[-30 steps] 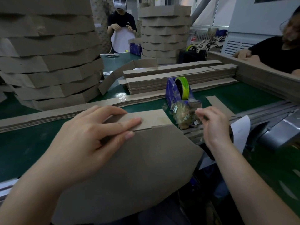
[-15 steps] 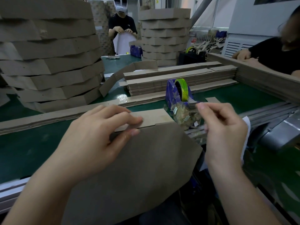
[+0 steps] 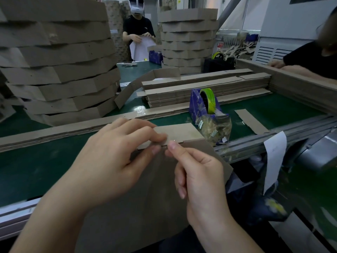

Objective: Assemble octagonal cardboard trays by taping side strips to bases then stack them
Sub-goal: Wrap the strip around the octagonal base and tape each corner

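Head view, only one. Left hand (image 3: 113,157) lies over the far edge of the base (image 3: 145,207), a flat brown cardboard panel with angled corners that tilts toward the person at the near edge of the green table (image 3: 36,170). Its fingers are close together and curled: forefinger on top of the side strip (image 3: 179,132), middle fingertip just under the strip's near edge, pinching it to the base; thumb hidden. The strip's free end sticks out right of the fingers, flat along the base's far edge.

Right hand (image 3: 198,172) is just right of the left hand, fingertips nearly touching it. Thumb and forefinger pinch together at the seam between strip and base, other fingers curled in. A faint glint there looks like clear tape (image 3: 173,140), too small to be sure.

Blue tape dispenser (image 3: 196,106) with a yellow-green roll (image 3: 207,100) stands just beyond the strip, to the right. Long flat strips (image 3: 54,130) run along the table beyond the hands. A pile of flat strips (image 3: 206,88) sits farther back, and one bent strip (image 3: 131,90) leans left of it. Tall stack of finished trays (image 3: 60,70) far left, second stack (image 3: 188,39) far centre. Short cardboard piece (image 3: 250,121) on the right, white paper tag (image 3: 274,156) hanging off the rail. One person (image 3: 137,28) far back holds a white sheet, another person (image 3: 313,57) far right
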